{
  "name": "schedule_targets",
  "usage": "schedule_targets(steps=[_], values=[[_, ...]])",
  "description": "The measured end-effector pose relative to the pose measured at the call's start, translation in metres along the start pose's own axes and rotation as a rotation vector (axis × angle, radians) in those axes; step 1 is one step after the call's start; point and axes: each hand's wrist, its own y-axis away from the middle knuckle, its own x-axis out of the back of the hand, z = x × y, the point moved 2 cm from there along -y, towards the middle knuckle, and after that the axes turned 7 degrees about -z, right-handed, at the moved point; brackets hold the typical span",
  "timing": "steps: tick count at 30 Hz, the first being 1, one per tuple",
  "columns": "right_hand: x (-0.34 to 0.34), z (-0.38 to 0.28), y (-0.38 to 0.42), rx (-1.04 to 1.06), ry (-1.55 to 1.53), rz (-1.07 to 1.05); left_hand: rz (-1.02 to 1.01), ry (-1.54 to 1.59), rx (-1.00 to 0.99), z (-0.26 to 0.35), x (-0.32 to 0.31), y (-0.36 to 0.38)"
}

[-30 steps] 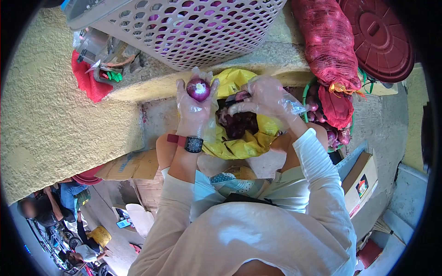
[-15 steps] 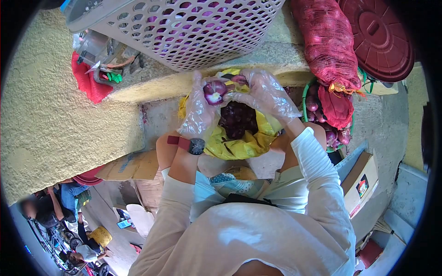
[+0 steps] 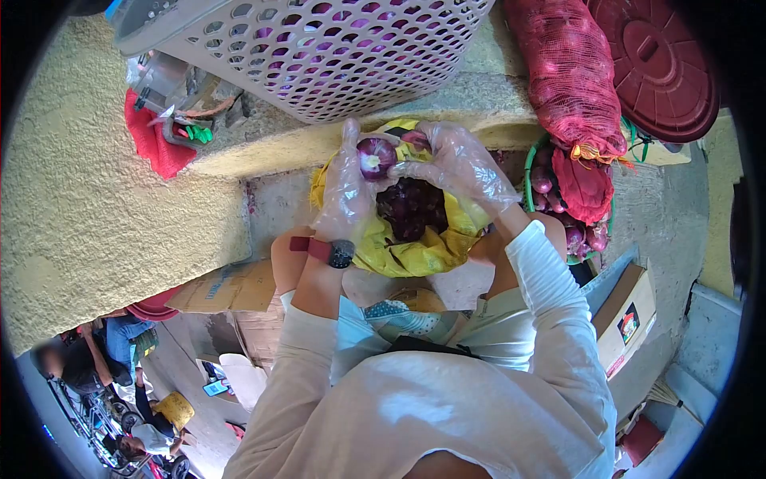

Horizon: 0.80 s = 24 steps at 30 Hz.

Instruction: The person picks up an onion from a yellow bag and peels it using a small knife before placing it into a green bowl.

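Observation:
My left hand (image 3: 345,188), in a clear plastic glove, holds a purple-red onion (image 3: 377,159) against its palm and fingers, a pale end of the onion showing. My right hand (image 3: 463,164), gloved the same way, is closed just to the right, its thumb reaching to the onion's side. By its fingertips shows a small reddish piece (image 3: 416,140); I cannot tell what it is. Below both hands a yellow sack (image 3: 415,262) gapes between my knees, with dark red onions or skins (image 3: 411,209) inside.
A grey perforated basket (image 3: 343,64) of onions stands on the ledge ahead. To the right are a red mesh sack of onions (image 3: 566,72), a maroon lid (image 3: 650,60) and a green-rimmed basket (image 3: 528,172). Cardboard (image 3: 219,289) lies left; people sit farther off, lower left.
The onion has turned in my left hand, its pale end now facing another way. My left fingers have straightened slightly; the right hand stays nearly in place.

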Motion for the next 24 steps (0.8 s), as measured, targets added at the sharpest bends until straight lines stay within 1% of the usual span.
schedule_targets(steps=[2, 4, 6, 8, 10, 11, 13, 15, 17, 21, 24], values=[[0.001, 0.005, 0.0, 0.006, -0.021, -0.04, 0.026, -0.049, -0.012, 0.008, -0.012, 0.008], [-0.002, 0.013, -0.002, 0.121, 0.056, -0.036, 0.044, -0.102, 0.016, 0.012, -0.014, 0.009], [-0.001, 0.018, -0.002, 0.12, 0.077, -0.051, 0.06, -0.154, 0.047, 0.014, -0.017, 0.014], [0.003, 0.015, -0.002, 0.119, 0.099, -0.065, 0.05, -0.353, 0.013, 0.017, -0.021, 0.022], [0.006, 0.013, -0.002, -0.019, 0.198, -0.151, 0.046, -0.371, 0.036, 0.013, -0.018, 0.018], [0.006, 0.012, -0.002, -0.019, 0.197, -0.152, 0.04, -0.39, 0.056, 0.012, -0.017, 0.016], [0.005, 0.012, -0.002, -0.021, 0.203, -0.218, 0.032, -0.406, 0.057, 0.012, -0.019, 0.02], [0.002, 0.016, -0.001, -0.014, 0.222, -0.212, 0.023, -0.423, 0.058, 0.016, -0.023, 0.024], [0.001, 0.015, -0.001, -0.007, 0.243, -0.206, -0.004, -0.407, 0.104, 0.018, -0.026, 0.025], [-0.001, 0.014, -0.001, -0.038, 0.262, -0.219, 0.009, -0.397, 0.102, 0.016, -0.022, 0.023], [-0.001, 0.014, -0.001, -0.041, 0.262, -0.217, 0.025, -0.409, 0.053, 0.014, -0.018, 0.02]])
